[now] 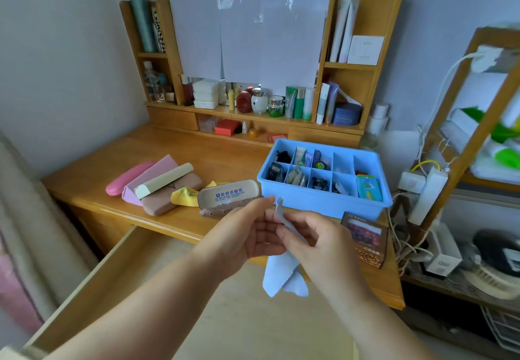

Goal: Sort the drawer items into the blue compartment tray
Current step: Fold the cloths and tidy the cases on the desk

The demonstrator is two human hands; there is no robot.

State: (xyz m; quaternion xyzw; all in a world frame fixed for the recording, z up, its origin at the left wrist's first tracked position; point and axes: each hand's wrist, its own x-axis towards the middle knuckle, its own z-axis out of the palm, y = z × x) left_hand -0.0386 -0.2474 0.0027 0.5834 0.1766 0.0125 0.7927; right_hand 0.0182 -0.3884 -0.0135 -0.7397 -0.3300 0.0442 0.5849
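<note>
Both hands hold a light blue cleaning cloth (pixel 284 278) above the open drawer (pixel 118 269). My right hand (pixel 309 235) pinches the cloth's upper edge, and my left hand (pixel 247 233) holds it from the left with fingers curled. The rest of the cloth hangs down below my hands. The blue compartment tray (pixel 323 204) stands on the desk just beyond my hands; several of its compartments hold small items. An open beige glasses case (pixel 228 195) lies left of the tray.
Several glasses cases, pink (pixel 126 178), lilac and brown, and a yellow cloth (pixel 184 195) lie on the desk (pixel 84 179) at the left. A patterned box (pixel 368 240) stands at the desk's right front. Cosmetics fill the back shelf. A wooden rack with cables stands at the right.
</note>
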